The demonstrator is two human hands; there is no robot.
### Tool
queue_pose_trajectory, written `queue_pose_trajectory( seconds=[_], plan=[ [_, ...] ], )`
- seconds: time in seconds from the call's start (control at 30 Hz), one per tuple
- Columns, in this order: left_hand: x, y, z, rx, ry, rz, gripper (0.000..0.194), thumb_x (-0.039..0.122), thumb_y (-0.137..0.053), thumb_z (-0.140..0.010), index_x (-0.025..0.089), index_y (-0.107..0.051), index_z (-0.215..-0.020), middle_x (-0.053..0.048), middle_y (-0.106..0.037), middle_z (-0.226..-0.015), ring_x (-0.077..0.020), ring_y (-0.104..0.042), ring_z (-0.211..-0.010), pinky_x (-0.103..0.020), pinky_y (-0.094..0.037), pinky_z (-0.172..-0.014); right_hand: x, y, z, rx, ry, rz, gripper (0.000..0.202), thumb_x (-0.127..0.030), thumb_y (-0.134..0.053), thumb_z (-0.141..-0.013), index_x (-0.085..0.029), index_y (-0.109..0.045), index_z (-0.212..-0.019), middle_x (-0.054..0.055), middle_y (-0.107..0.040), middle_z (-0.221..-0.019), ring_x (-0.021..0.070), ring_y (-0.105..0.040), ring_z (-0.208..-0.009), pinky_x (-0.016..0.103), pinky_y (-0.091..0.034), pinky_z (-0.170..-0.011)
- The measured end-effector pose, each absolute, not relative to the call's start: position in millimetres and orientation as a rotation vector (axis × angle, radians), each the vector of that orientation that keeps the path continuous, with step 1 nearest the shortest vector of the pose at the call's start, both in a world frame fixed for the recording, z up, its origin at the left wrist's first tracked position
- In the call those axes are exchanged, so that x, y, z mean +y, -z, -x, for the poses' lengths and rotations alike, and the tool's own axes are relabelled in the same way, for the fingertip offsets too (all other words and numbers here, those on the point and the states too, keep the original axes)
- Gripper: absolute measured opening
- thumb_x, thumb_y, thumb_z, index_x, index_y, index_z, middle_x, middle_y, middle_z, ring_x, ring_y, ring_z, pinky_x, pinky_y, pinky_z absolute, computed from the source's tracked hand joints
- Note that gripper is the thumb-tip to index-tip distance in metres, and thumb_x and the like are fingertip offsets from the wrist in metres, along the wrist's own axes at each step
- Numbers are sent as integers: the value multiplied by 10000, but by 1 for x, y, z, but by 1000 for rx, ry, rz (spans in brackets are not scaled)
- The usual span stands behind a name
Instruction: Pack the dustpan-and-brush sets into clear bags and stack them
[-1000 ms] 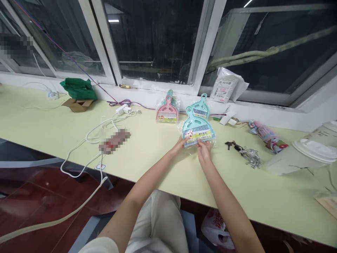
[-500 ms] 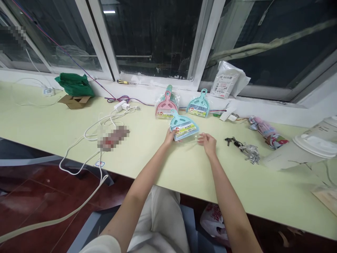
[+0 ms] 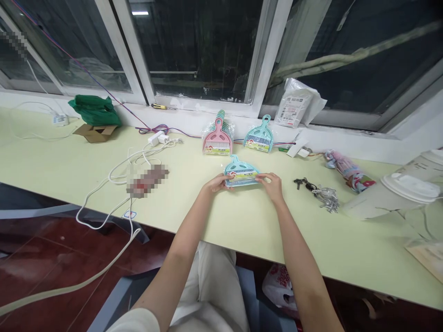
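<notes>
Wearer's clothing: left sleeve point(image 3: 138, 321) white, short, ending above the elbow in a plain, slightly curved edge. Trousers point(image 3: 215, 272) off-white to pale cream, loose cut, soft creases over the thigh. Left hand point(image 3: 216, 183) and right hand point(image 3: 272, 186) bare; both forearms bare. Border between top and trousers unclear.

You sit in what looks like a workroom or office: a long surface point(image 3: 183, 180) below far windows point(image 3: 197, 55), a screwdriver point(image 3: 158, 106).
</notes>
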State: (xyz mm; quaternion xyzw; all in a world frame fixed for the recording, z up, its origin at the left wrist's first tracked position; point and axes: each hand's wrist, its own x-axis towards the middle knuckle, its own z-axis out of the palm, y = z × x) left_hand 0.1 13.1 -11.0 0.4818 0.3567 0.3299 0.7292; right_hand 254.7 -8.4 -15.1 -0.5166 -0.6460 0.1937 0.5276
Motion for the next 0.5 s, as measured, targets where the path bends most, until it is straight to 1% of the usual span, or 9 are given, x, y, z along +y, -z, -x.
queue_pose_trajectory(
  seconds=[0.07,0.1,0.27,0.37,0.4,0.43,0.5],
  plan=[
    [12,10,0,802,-701,-1091,452,338,-737,-725,127,-625,-1109,-121,-719,-840,-179,-669,-562,-291,-560,-573,-8,16,-256,-1488,-490,1227,159,-392,-734,-685,-248,-745,-752,33,-728,-831,237,-616,-877,402,-436,-903],
    [12,9,0,808,-692,-1099,456,338,-742,-718,131,-625,-1107,-122,-719,-841,-184,-672,-566,-299,-563,-578,-8,16,-256,-1473,-498,1220,163,-396,-727,-689,-241,-736,-739,34,-724,-834,236,-616,-885,400,-436,-902],
    [12,12,1,765,-672,-1138,519,379,-769,-687,142,-608,-1120,-132,-718,-884,-205,-687,-608,-323,-574,-605,-9,19,-253,-1523,-506,1170,149,-374,-660,-752,-228,-672,-720,30,-718,-989,232,-602,-1032,437,-353,-1030],
    [6,10,-1,741,-632,-1213,552,371,-793,-658,149,-594,-1123,-126,-714,-872,-214,-689,-606,-332,-577,-582,-7,26,-253,-1478,-470,1259,110,-332,-664,-727,-223,-660,-724,52,-678,-1029,239,-586,-1044,443,-376,-1024],
    [4,8,-3,739,-626,-1236,568,361,-801,-647,154,-586,-1131,-124,-713,-870,-216,-688,-601,-335,-577,-575,-5,29,-255,-1445,-445,1292,109,-323,-673,-709,-220,-665,-744,64,-650,-1074,241,-575,-1061,444,-383,-1024],
    [1,6,-5,737,-625,-1253,587,349,-807,-639,159,-574,-1143,-121,-711,-869,-216,-686,-594,-340,-578,-572,-3,33,-256,-1408,-434,1306,148,-318,-685,-689,-218,-674,-798,75,-613,-1139,241,-563,-1086,442,-390,-1027],
    [-3,2,-10,739,-649,-1267,618,325,-802,-646,164,-541,-1183,-116,-705,-873,-205,-678,-575,-349,-579,-585,3,40,-261,-1329,-493,1290,366,-329,-712,-654,-217,-662,-999,91,-547,-1251,238,-549,-1130,436,-411,-1020]
  ],
)
